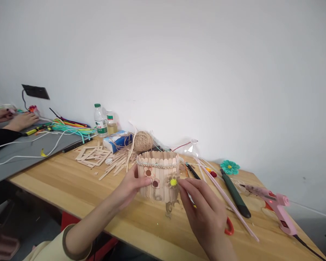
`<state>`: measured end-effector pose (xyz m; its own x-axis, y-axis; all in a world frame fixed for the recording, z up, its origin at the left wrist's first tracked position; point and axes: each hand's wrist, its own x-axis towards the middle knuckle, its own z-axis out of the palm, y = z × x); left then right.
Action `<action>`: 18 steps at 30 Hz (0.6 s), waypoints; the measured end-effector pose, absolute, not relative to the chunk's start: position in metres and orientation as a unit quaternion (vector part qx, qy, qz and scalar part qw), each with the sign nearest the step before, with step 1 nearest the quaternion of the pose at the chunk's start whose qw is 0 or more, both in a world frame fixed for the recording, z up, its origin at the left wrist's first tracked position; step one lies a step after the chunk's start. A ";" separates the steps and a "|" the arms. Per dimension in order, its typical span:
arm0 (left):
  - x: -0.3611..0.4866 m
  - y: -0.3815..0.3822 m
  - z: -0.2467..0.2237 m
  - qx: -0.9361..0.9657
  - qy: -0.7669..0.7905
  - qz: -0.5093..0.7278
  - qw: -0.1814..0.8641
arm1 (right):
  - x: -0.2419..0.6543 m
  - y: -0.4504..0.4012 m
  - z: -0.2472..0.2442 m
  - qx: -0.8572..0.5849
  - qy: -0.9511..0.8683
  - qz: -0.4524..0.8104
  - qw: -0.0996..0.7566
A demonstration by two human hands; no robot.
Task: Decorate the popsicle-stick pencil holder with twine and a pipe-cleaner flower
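Note:
A round holder made of upright craft sticks is held above the wooden table, with a silvery trim near its rim. My left hand grips its left side, the thumb on the front beside two flowers with dark red centres. At the front right of the holder sits a flower with a yellow centre. My right hand has its fingers closed at that flower's right edge; whether anything is pinched between the fingertips is too small to make out.
A pink glue gun, green tool and red-handled scissors lie right. Behind stand bottles and a twine ball; loose sticks lie left. Another person's hands are at the far-left grey table.

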<state>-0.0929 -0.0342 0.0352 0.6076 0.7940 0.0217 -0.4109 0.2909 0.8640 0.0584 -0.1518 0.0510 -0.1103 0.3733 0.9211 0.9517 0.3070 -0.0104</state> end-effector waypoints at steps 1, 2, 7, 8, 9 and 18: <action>-0.093 -0.034 0.036 0.456 0.210 0.383 0.776 | 0.060 -0.151 0.050 -0.494 -0.673 -0.336 0.436; -0.093 -0.034 0.036 0.460 0.207 0.381 0.775 | 0.061 -0.151 0.050 -0.495 -0.674 -0.348 0.423; -0.092 -0.033 0.038 0.463 0.208 0.389 0.769 | 0.062 -0.148 0.052 -0.498 -0.666 -0.359 0.425; -0.092 -0.033 0.038 0.460 0.209 0.387 0.771 | 0.061 -0.148 0.053 -0.497 -0.663 -0.344 0.442; -0.092 -0.033 0.038 0.458 0.209 0.384 0.774 | 0.061 -0.148 0.054 -0.498 -0.660 -0.325 0.459; -0.094 -0.026 0.035 0.425 0.220 0.399 0.782 | 0.075 -0.156 0.051 -0.562 -0.574 -0.212 0.557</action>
<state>-0.0939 -0.0262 0.0355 0.5848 0.8112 -0.0054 -0.4368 0.3206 0.8405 0.0754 -0.1563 0.0507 0.2518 0.4087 0.8773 0.8809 0.2786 -0.3826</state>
